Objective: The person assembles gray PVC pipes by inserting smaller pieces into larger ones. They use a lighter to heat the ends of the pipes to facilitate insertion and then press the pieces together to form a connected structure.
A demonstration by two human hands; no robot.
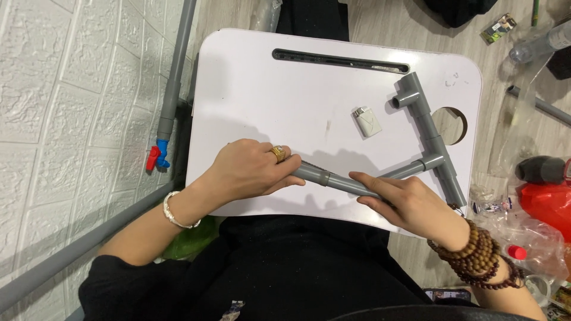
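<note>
On the person's lap sat a small white lap table (256, 95) with rounded corners, a long dark slot (339, 60) near its far edge and a round cup hole (457, 126) at its far right. Seen from the head camera, a white textured brick-pattern wall (65, 89) ran along the left, with grey pipes leaning against it and a red and blue valve (157, 156) low on one of them. Pale wood-look floor showed on the right, littered with clear plastic wrap, a red plastic bag (547, 202) and a dark cylinder (540, 169).

A grey pipe (336, 181) lay across the near part of the table, its long axis running left to right and dipping slightly toward the person on the right. The left hand (253, 171), wearing a gold ring, was closed over the pipe's left end, fingers wrapped on top. The right hand (410, 202), wrist stacked with brown bead bracelets, gripped the pipe's right portion, fingers curled around it. A thinner grey length ran on up and right into a tee of the pipe assembly (429, 134), which stretched from far to near along the table's right side beside the cup hole. A small white lighter (367, 121) lay between the slot and the hands, apart from both.
</note>
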